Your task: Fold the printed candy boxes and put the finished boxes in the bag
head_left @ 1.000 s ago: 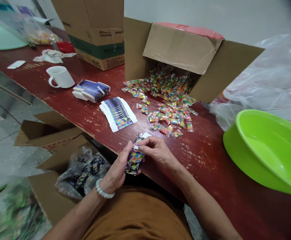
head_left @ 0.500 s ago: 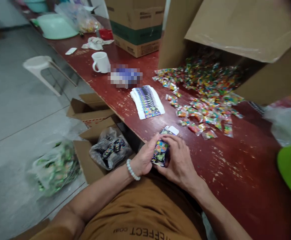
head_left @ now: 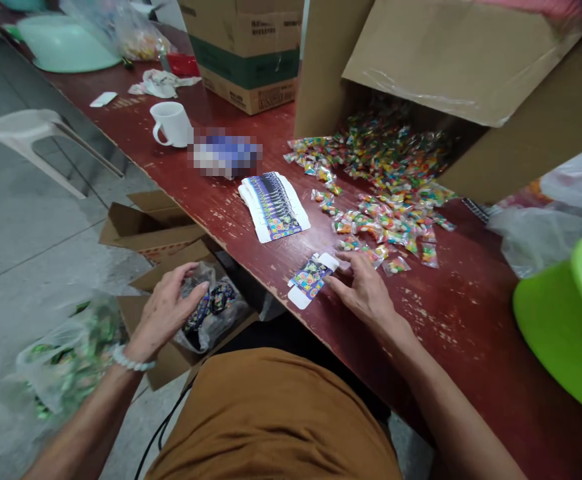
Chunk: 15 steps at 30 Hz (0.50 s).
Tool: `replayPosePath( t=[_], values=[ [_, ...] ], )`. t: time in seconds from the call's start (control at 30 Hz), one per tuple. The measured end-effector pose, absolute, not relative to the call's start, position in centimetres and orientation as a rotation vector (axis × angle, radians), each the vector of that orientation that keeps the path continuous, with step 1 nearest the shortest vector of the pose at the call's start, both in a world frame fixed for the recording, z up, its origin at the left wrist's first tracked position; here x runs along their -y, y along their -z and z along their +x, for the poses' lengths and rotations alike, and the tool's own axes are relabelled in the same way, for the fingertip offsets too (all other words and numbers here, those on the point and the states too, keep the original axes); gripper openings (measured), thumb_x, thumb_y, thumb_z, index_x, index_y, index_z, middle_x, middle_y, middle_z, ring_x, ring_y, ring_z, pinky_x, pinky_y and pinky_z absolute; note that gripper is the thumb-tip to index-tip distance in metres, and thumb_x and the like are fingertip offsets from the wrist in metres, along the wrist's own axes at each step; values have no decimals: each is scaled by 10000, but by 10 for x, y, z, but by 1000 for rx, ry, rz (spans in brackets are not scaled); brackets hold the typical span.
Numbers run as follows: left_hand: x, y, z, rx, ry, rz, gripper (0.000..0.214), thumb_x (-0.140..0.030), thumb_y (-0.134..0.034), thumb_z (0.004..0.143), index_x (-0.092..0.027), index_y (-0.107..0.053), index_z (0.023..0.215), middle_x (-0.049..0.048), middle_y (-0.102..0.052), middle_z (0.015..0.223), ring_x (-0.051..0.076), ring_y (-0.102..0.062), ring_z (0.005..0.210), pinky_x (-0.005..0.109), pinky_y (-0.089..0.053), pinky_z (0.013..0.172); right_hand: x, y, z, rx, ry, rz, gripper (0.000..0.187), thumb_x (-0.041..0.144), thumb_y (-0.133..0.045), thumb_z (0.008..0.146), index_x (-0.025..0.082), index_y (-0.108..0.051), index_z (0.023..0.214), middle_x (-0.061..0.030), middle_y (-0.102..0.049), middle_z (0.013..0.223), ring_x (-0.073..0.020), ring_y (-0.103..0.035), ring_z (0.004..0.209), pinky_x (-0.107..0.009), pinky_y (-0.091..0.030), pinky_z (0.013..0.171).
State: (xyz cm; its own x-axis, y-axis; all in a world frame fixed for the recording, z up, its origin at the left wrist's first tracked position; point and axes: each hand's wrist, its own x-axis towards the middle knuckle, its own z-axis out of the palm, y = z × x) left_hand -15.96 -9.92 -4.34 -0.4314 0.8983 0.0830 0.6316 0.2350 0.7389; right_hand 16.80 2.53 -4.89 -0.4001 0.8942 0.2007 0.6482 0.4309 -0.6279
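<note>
My left hand (head_left: 167, 308) hangs off the table's edge with its fingers spread and nothing in them. It is just above a clear plastic bag (head_left: 218, 312) of dark printed packets, which sits in an open cardboard box on the floor. My right hand (head_left: 365, 291) lies flat on the red table (head_left: 471, 320). Its fingertips touch a small printed carton (head_left: 309, 278) lying unfolded near the table's edge. A heap of small colourful candy packets (head_left: 385, 223) is spread just beyond that hand. A fanned stack of flat cartons (head_left: 274, 205) lies to the left of the heap.
A large cardboard box (head_left: 421, 60) on its side spills the candy. A bright green basin (head_left: 571, 320) and a clear plastic bag (head_left: 555, 200) are at the right. A white mug (head_left: 171, 124) and another carton box stand further back. Floor boxes (head_left: 145, 227), a white stool (head_left: 31, 127) and a green-filled bag (head_left: 65, 360) are at the left.
Both hands held a small printed packet at the table's edge. Now my left hand has swung down over the floor bag and is empty. My right hand has moved onto a flat carton.
</note>
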Motion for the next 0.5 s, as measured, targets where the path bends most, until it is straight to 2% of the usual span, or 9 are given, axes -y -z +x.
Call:
replayPosePath(
  t=[0.07, 0.17, 0.27, 0.37, 0.43, 0.5],
  values=[
    [89, 43, -140, -2131, -1014, 1548, 372, -428, -651, 846, -226, -664, 1159, 71, -664, 1055, 278, -589, 991, 391, -423, 906, -35, 50, 164, 2252, -536, -1378, 526, 447, -745, 787, 196, -564, 1213, -159, -583, 1217, -338, -608, 1084, -495, -511, 900],
    [69, 42, -86, -1995, -959, 1760, 372, -442, -698, 817, -252, -686, 1137, 69, -691, 1055, 274, -578, 974, 390, -409, 918, -42, 50, 154, 2350, -447, -1520, 678, 562, -820, 664, 198, -565, 1177, -165, -533, 1233, -370, -576, 1126, -502, -503, 886],
    [53, 42, -43, -1915, -753, 2051, 480, -476, -661, 858, -225, -633, 1266, 95, -679, 1125, 279, -548, 987, 397, -400, 858, -45, 50, 151, 2400, -434, -1565, 635, 613, -800, 656, 202, -569, 1082, -146, -537, 1159, -350, -583, 1068, -477, -507, 834],
    [45, 43, -25, -1955, -567, 2185, 592, -534, -585, 900, -182, -558, 1375, 136, -650, 1179, 298, -527, 1007, 408, -389, 811, -45, 54, 156, 2372, -467, -1528, 605, 579, -809, 641, 200, -558, 1040, -137, -567, 1110, -343, -582, 1043, -464, -500, 829],
    [44, 44, -21, -1959, -505, 2179, 603, -535, -549, 920, -180, -530, 1407, 139, -643, 1189, 303, -529, 1016, 413, -390, 814, -42, 60, 160, 2295, -556, -1508, 592, 536, -821, 627, 203, -555, 1037, -116, -604, 1060, -325, -598, 997, -449, -497, 822],
    [45, 45, -18, -1928, -511, 2142, 609, -504, -543, 928, -174, -496, 1438, 144, -640, 1199, 312, -536, 1037, 425, -396, 844, -38, 66, 163, 2154, -699, -1494, 546, 505, -788, 673, 203, -552, 1062, -93, -639, 1000, -288, -620, 907, -426, -500, 786]
  ],
)
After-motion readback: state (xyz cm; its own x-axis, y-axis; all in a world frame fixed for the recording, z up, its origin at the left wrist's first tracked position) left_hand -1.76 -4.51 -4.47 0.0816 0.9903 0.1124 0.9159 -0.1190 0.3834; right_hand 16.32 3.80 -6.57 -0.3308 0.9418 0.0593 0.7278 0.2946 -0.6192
